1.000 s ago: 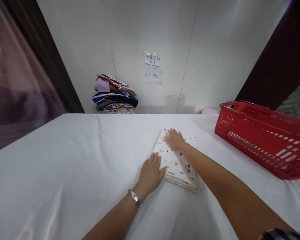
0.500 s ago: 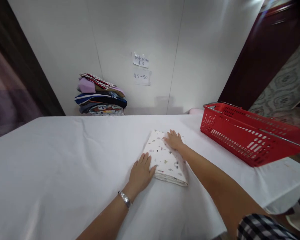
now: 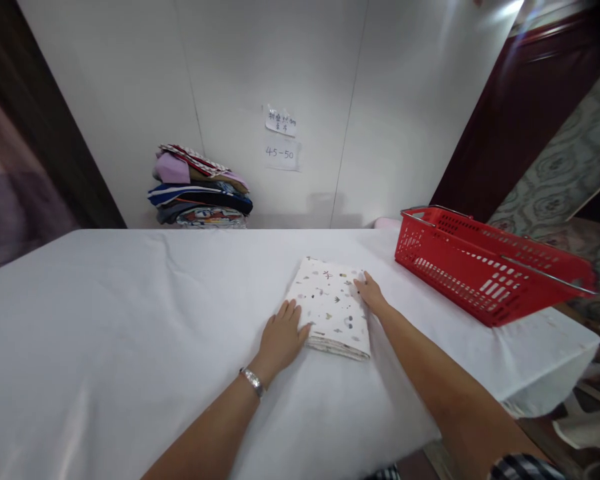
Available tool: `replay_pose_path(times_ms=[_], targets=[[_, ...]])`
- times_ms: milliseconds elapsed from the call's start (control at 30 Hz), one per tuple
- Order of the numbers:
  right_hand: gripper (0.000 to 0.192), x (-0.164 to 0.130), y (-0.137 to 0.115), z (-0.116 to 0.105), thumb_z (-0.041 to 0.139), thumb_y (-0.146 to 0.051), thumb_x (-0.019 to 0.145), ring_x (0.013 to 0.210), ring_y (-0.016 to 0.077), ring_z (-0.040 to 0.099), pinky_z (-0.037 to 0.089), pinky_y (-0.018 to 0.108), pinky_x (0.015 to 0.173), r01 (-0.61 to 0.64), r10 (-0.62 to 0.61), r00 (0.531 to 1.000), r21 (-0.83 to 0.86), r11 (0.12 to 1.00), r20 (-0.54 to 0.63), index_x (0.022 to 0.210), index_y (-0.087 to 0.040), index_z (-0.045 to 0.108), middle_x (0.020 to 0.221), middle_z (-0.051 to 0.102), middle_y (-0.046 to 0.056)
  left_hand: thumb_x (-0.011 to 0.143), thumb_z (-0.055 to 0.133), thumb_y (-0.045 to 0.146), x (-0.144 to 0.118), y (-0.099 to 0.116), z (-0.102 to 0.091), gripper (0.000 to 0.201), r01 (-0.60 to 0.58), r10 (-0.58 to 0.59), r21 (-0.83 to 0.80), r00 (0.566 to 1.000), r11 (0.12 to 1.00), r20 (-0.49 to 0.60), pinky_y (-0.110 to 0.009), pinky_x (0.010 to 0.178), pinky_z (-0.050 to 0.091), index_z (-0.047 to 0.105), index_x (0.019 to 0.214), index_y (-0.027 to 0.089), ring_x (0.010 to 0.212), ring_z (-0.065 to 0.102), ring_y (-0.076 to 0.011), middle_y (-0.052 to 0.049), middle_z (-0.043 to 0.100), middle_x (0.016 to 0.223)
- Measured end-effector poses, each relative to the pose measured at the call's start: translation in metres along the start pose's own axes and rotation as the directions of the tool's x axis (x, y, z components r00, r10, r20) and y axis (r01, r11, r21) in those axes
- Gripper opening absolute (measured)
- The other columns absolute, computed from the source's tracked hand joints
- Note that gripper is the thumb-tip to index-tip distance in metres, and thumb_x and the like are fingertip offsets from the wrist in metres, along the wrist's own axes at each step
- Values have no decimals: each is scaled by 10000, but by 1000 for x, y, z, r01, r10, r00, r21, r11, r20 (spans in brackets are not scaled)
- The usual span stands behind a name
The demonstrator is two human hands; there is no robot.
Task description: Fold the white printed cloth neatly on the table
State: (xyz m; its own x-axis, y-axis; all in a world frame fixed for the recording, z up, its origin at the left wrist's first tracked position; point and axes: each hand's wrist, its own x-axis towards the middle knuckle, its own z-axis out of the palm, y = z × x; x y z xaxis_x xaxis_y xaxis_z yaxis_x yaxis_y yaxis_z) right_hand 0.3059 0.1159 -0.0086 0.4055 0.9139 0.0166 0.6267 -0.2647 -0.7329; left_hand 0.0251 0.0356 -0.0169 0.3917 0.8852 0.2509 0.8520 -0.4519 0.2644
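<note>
A folded white cloth [image 3: 327,303] printed with small grey, green and brown motifs lies flat on the white-covered table, its layered edge towards me. My left hand [image 3: 281,337], with a silver bracelet at the wrist, rests flat along the cloth's left edge. Its fingers are stretched out and the thumb touches the near left corner. On the opposite side, my right hand [image 3: 371,293] is against the right edge. The thumb lies over the cloth's top and the index finger points forward along the side; the other fingers are mostly hidden.
A red plastic basket [image 3: 460,273] with metal handles stands on the right of the table [image 3: 130,333]. Against the wall at the back left is a stack of folded fabrics [image 3: 200,190]. Two paper signs [image 3: 281,155] hang on the wall. The table's right edge drops off beyond the basket.
My right hand has slid from the top of the cloth to its right edge, uncovering more of the print. My left hand has barely moved. The view has shifted slightly.
</note>
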Motion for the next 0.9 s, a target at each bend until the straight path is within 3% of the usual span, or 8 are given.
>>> replay_pose_path(times_ms=[100, 233, 300, 400, 500, 633, 833, 900], targets=[[810, -28, 13, -2, 570, -390, 768, 1247, 220, 447, 403, 318, 998, -94, 84, 995, 290, 952, 48, 1450, -144, 208, 1444, 360, 126, 918, 326, 452, 1, 0, -3, 487, 6, -6, -3, 1000, 1000, 11, -442, 1036, 340, 438, 1296, 166, 1356, 263, -264, -107, 361, 1445], [861, -51, 23, 4, 653, -295, 703, 1088, 219, 582, 492, 329, 889, -90, 21, 990, 509, 856, 140, 1445, -221, 225, 1334, 515, 85, 920, 328, 434, 2, 2, -9, 476, 19, -19, 2, 999, 1000, 47, -434, 1038, 344, 440, 1287, 151, 1361, 250, -264, -118, 350, 1448], [844, -48, 23, 1, 621, -255, 723, 1047, 216, 606, 502, 333, 867, -29, -26, 993, 440, 897, 119, 1453, -214, 199, 1301, 545, 83, 923, 322, 437, -1, 10, -12, 476, 31, -30, -12, 997, 999, 69, -441, 1013, 374, 445, 1276, 144, 1360, 249, -271, -129, 348, 1446], [747, -32, 19, -14, 501, -209, 790, 1109, 215, 572, 477, 336, 900, 108, -109, 994, 29, 994, 31, 1460, -159, 172, 1353, 488, 116, 907, 322, 523, -11, 31, -13, 541, -23, 33, -78, 992, 997, 119, -435, 1001, 394, 451, 1272, 146, 1363, 242, -277, -130, 348, 1445], [596, -13, 10, -29, 483, -164, 784, 1197, 261, 497, 405, 394, 983, 193, -185, 981, -303, 933, 56, 1373, -152, 397, 1329, 511, 120, 876, 358, 581, -21, 51, -11, 611, -133, 155, -141, 975, 981, 159, -438, 1040, 356, 428, 1307, 153, 1375, 208, -286, -117, 339, 1455], [513, -10, -16, -23, 514, -177, 789, 1327, 249, 323, 268, 383, 1089, 330, -301, 944, -375, 866, 134, 1302, -168, 498, 1415, 414, 89, 889, 412, 483, -26, 57, -6, 522, -173, 191, -145, 973, 974, 128, -425, 1027, 367, 431, 1306, 168, 1367, 230, -278, -105, 361, 1443], [506, -34, -73, 32, 381, -345, 900, 1379, 203, 206, 196, 358, 1115, 592, -497, 805, -381, 710, 324, 1375, -172, 394, 1484, 297, 56, 850, 503, 389, -26, 54, 1, 527, -207, 214, -102, 974, 973, 68, -423, 1001, 376, 402, 1309, 151, 1354, 242, -295, -134, 354, 1435], [524, -36, -89, 49, 328, -342, 918, 1388, 209, 170, 193, 356, 1109, 605, -508, 796, -394, 692, 330, 1397, -132, 343, 1501, 252, 80, 849, 499, 373, -26, 55, 2, 513, -219, 225, -101, 973, 971, 59, -416, 985, 388, 402, 1303, 155, 1351, 242, -291, -132, 363, 1426]])
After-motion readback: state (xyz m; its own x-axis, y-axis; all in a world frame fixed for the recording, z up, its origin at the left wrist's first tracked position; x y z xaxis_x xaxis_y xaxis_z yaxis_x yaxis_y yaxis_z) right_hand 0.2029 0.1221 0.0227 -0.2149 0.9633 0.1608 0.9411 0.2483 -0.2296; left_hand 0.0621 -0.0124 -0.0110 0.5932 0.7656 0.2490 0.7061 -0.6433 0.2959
